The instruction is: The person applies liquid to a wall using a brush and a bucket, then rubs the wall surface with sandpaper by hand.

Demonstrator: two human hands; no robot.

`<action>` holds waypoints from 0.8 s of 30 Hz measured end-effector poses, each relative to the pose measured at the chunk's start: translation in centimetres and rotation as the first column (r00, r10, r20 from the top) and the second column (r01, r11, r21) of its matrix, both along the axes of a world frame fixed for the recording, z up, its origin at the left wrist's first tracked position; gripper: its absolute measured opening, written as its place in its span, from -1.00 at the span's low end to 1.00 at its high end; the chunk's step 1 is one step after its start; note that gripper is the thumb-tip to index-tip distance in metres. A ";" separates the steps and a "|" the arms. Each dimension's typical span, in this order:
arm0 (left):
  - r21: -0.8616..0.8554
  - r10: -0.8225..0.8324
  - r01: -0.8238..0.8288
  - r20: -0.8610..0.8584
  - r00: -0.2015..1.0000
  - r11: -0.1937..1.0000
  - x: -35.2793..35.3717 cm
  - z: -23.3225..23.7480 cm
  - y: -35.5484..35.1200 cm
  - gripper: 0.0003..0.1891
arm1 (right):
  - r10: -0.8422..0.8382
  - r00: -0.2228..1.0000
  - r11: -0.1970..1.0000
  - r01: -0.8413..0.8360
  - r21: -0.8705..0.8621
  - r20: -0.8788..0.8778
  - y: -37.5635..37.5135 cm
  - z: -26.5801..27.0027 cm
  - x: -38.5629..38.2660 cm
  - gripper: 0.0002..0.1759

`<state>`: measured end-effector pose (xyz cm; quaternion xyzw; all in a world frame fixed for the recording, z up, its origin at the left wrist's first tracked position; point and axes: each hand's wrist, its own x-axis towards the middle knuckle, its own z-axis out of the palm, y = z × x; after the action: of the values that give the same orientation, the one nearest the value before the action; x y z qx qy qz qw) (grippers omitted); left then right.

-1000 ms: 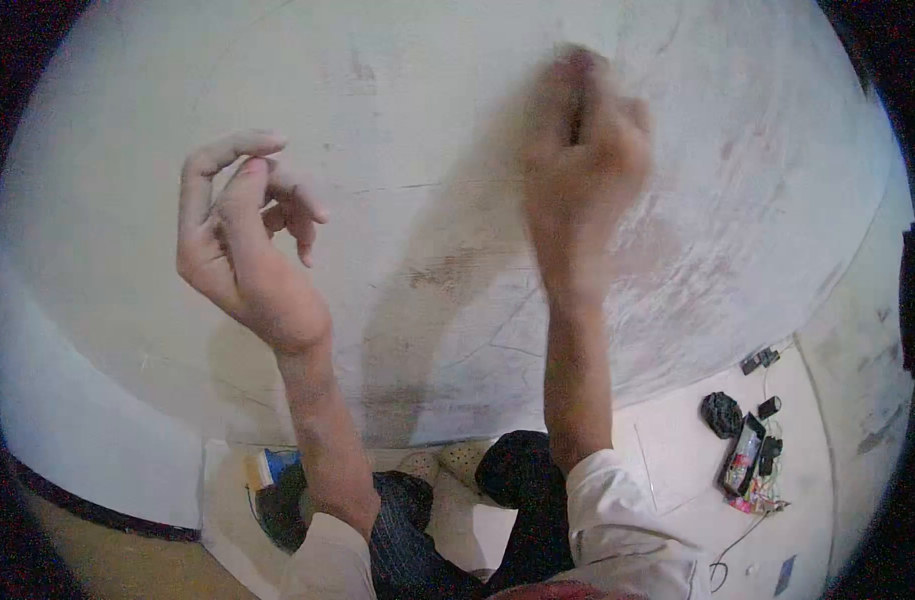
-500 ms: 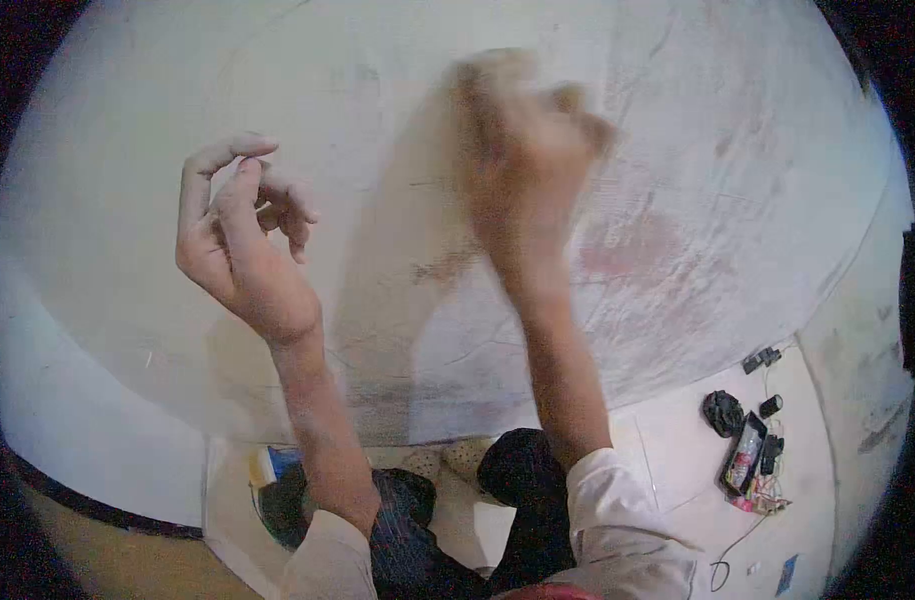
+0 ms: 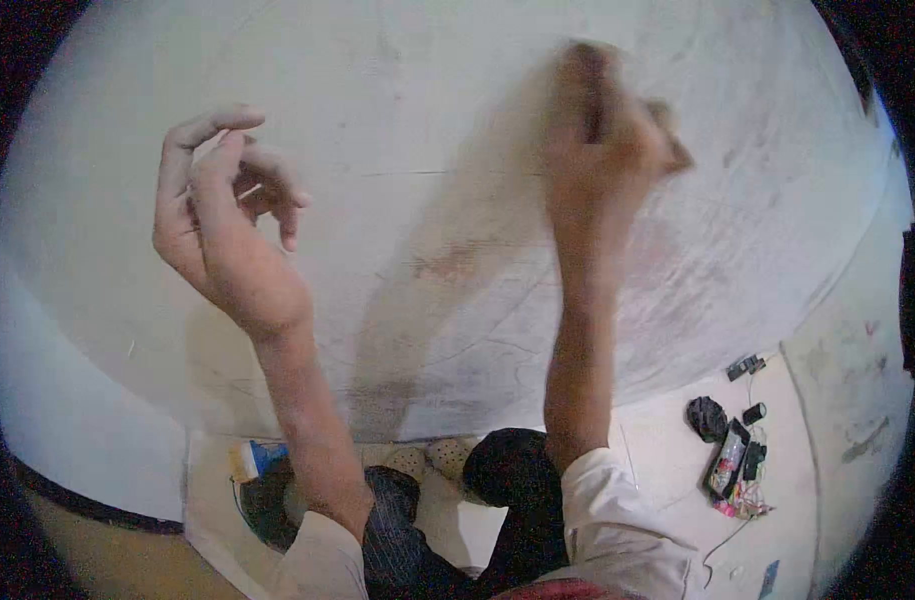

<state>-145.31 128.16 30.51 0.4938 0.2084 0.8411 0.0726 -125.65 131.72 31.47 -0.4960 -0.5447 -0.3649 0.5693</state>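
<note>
A big pale wall (image 3: 377,230) fills most of the head view, with reddish and dark scuffs on its right half. My right hand (image 3: 607,140) is up at the wall, blurred by motion, its fingers closed; I cannot tell what is in them. A brownish edge sticks out at its right side. To the left, my left hand (image 3: 232,220) hangs in front of the wall with whitish, dusty fingers. They are loosely curled and apart, with nothing between them.
Below, on the pale floor, lie a black round bundle (image 3: 706,418), a dark tray (image 3: 727,460) of small items, and a cable. A blue and white object (image 3: 260,460) stands near my left knee. My shoes (image 3: 447,457) are at the wall's foot.
My right hand has swept to the right across the wall, its shadow moving with it. My left hand has shifted slightly left and up. The view has tilted a little.
</note>
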 end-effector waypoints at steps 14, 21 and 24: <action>-0.009 -0.014 0.014 0.014 1.000 1.000 -1.1 -0.2 0.4 -0.80 | 0.092 0.974 0.996 -0.086 0.038 -0.208 0.0 0.2 1.0 -0.78; -0.029 0.041 -0.041 0.024 0.999 0.999 -1.7 -0.4 1.4 -0.79 | 0.203 0.964 0.979 -0.196 -0.055 0.174 -0.4 0.0 -1.9 -0.82; -0.015 -0.025 0.025 0.019 1.000 1.000 -1.6 -0.6 1.3 -0.78 | 0.292 0.936 0.955 -0.272 -0.120 0.198 -1.7 0.4 -2.4 -0.88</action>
<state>-146.95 129.49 29.94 0.4880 0.2080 0.8430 0.0889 -128.07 130.06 31.85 -0.3961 -0.6842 -0.3055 0.5307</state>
